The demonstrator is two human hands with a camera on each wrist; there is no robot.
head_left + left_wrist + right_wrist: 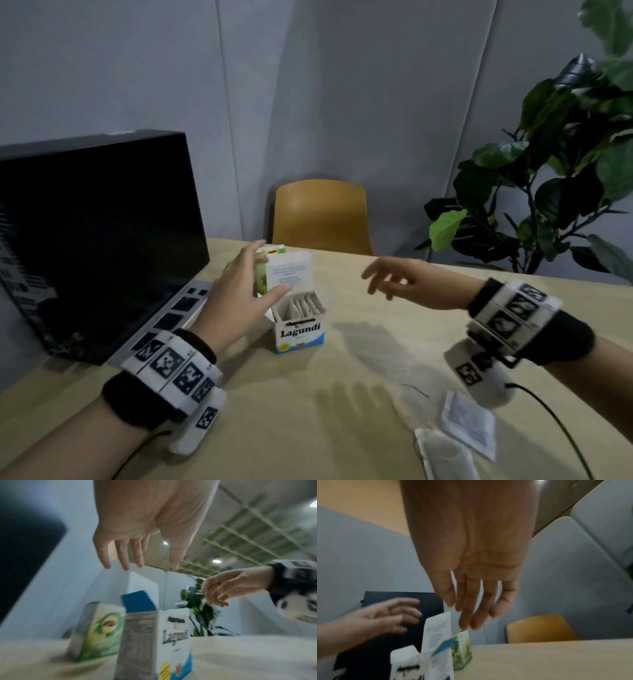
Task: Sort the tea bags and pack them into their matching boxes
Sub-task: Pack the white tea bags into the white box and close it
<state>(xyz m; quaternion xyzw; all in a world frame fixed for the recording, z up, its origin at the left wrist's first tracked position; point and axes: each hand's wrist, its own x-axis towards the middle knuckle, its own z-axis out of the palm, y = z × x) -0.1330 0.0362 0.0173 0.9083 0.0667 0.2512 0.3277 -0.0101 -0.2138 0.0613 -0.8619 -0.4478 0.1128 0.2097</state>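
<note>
A white and blue Lagundi box [300,334] [173,642] [423,660] stands on the table with its lid flap up and several tea bags upright inside. Behind it stands a green tea box [265,270] [101,631] [462,651]. My left hand [255,277] [137,555] [392,616] hovers with spread fingers above and beside the two boxes, holding nothing. My right hand [387,277] [221,592] [471,608] hangs open in the air to the right of the boxes. Two loose tea bags [467,423] [445,455] lie near the table's front right.
An open laptop [102,240] with a dark screen stands at the left of the wooden table [308,428]. A yellow chair [320,216] stands behind the table's far edge. A leafy plant [561,178] fills the right. A black cable [561,425] runs from my right wrist.
</note>
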